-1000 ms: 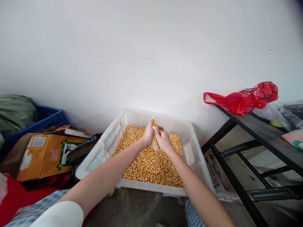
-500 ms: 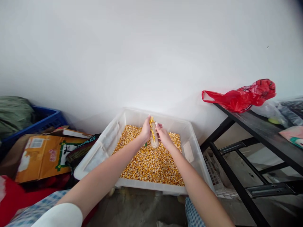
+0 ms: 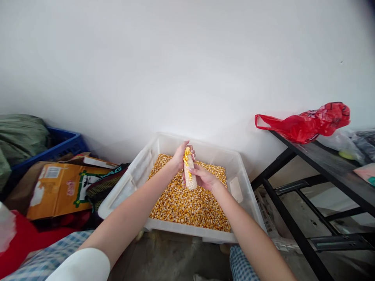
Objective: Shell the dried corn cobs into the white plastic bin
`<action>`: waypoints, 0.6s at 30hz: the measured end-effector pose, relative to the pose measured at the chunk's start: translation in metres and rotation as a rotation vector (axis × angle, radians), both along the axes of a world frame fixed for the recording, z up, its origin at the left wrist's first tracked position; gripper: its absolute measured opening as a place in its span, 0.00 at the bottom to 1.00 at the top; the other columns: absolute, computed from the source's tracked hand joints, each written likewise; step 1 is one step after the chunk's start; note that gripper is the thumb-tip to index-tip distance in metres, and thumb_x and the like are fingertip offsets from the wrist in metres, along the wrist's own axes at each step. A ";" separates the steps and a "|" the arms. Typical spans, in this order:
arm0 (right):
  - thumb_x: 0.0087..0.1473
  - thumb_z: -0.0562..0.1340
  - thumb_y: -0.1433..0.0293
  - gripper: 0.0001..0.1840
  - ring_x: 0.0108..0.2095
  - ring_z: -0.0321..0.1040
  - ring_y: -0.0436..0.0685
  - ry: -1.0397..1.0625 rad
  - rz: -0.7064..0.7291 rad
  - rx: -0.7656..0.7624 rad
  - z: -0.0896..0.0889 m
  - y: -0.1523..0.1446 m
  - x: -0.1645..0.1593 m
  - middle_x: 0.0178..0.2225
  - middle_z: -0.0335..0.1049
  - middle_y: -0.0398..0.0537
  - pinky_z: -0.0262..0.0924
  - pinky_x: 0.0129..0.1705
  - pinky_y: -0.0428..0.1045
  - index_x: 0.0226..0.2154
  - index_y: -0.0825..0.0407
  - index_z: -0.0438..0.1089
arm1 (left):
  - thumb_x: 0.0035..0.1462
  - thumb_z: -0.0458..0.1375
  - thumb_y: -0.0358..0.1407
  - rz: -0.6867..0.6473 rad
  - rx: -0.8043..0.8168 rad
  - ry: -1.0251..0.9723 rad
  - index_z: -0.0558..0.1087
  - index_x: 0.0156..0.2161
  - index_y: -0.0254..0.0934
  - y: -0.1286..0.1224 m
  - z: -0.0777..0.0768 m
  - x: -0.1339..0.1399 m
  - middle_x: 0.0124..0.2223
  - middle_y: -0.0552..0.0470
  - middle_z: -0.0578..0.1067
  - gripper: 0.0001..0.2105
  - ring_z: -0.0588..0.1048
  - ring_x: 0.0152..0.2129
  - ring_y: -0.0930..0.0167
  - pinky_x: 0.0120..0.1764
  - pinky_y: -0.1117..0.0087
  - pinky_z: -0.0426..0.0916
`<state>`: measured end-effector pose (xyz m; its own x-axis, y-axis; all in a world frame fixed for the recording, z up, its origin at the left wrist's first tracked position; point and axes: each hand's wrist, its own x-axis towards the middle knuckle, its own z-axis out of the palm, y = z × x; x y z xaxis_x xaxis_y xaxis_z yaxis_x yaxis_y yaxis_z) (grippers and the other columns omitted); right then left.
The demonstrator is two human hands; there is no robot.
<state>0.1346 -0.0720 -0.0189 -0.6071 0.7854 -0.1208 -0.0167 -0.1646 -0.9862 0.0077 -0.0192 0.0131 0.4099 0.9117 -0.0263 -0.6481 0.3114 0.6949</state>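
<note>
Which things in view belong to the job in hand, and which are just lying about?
In the job:
corn cob, held by left hand and right hand
loose kernels
translucent bin holding them

Apparently lying about:
red plastic bag
black table
orange cardboard box
blue crate

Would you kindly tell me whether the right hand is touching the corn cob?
Touching. The head view shows it plainly: the right hand has its thumb resting against the corn cob, with no gap between them.
</note>
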 end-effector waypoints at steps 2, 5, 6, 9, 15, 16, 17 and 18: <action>0.46 0.61 0.57 0.22 0.26 0.68 0.52 0.039 0.037 -0.026 0.003 -0.001 -0.002 0.27 0.69 0.44 0.63 0.30 0.49 0.41 0.51 0.60 | 0.52 0.49 0.44 0.090 0.026 0.065 0.59 0.15 0.36 0.000 -0.001 0.000 0.11 0.54 0.60 0.19 0.61 0.08 0.75 0.14 0.74 0.57; 0.44 0.64 0.60 0.25 0.25 0.67 0.52 0.074 0.057 -0.030 0.008 -0.002 -0.004 0.27 0.68 0.42 0.63 0.30 0.49 0.43 0.50 0.58 | 0.53 0.47 0.43 0.157 0.055 0.136 0.59 0.15 0.36 0.000 -0.002 0.000 0.11 0.54 0.60 0.19 0.62 0.08 0.74 0.14 0.74 0.57; 0.43 0.64 0.61 0.24 0.25 0.67 0.52 0.079 0.053 -0.023 0.009 -0.002 -0.004 0.27 0.68 0.42 0.64 0.30 0.49 0.43 0.50 0.58 | 0.53 0.47 0.42 0.162 0.058 0.149 0.59 0.16 0.36 0.000 -0.003 0.001 0.11 0.54 0.60 0.18 0.62 0.08 0.74 0.14 0.74 0.57; 0.43 0.65 0.63 0.22 0.25 0.67 0.51 0.083 0.043 -0.008 0.010 -0.003 -0.004 0.28 0.67 0.41 0.64 0.30 0.49 0.40 0.50 0.59 | 0.53 0.45 0.41 0.171 0.069 0.166 0.59 0.16 0.36 0.000 -0.003 0.001 0.11 0.54 0.61 0.18 0.62 0.07 0.74 0.14 0.74 0.57; 0.43 0.65 0.63 0.23 0.28 0.68 0.52 0.067 0.039 -0.008 0.002 0.000 -0.003 0.30 0.67 0.41 0.66 0.32 0.50 0.42 0.49 0.58 | 0.52 0.44 0.41 0.201 0.018 0.207 0.59 0.16 0.37 0.001 -0.007 0.001 0.11 0.54 0.61 0.17 0.62 0.07 0.73 0.14 0.73 0.57; 0.44 0.65 0.63 0.23 0.28 0.68 0.52 0.064 0.042 -0.007 0.001 0.000 -0.003 0.30 0.66 0.41 0.66 0.32 0.50 0.42 0.49 0.58 | 0.52 0.44 0.41 0.202 0.008 0.212 0.59 0.16 0.37 0.002 -0.008 0.001 0.11 0.54 0.61 0.17 0.62 0.07 0.73 0.14 0.73 0.57; 0.44 0.64 0.62 0.23 0.28 0.68 0.52 0.058 0.049 -0.008 -0.001 0.001 -0.004 0.30 0.66 0.41 0.66 0.32 0.51 0.42 0.49 0.58 | 0.52 0.45 0.41 0.203 -0.001 0.215 0.58 0.17 0.37 0.003 -0.011 0.001 0.11 0.55 0.61 0.16 0.61 0.07 0.74 0.14 0.73 0.57; 0.44 0.64 0.62 0.23 0.28 0.68 0.52 0.047 0.050 -0.001 -0.004 0.001 -0.006 0.29 0.66 0.41 0.66 0.31 0.50 0.42 0.50 0.58 | 0.52 0.45 0.41 0.204 -0.017 0.220 0.58 0.17 0.37 0.004 -0.013 0.001 0.11 0.55 0.61 0.16 0.61 0.07 0.74 0.14 0.73 0.57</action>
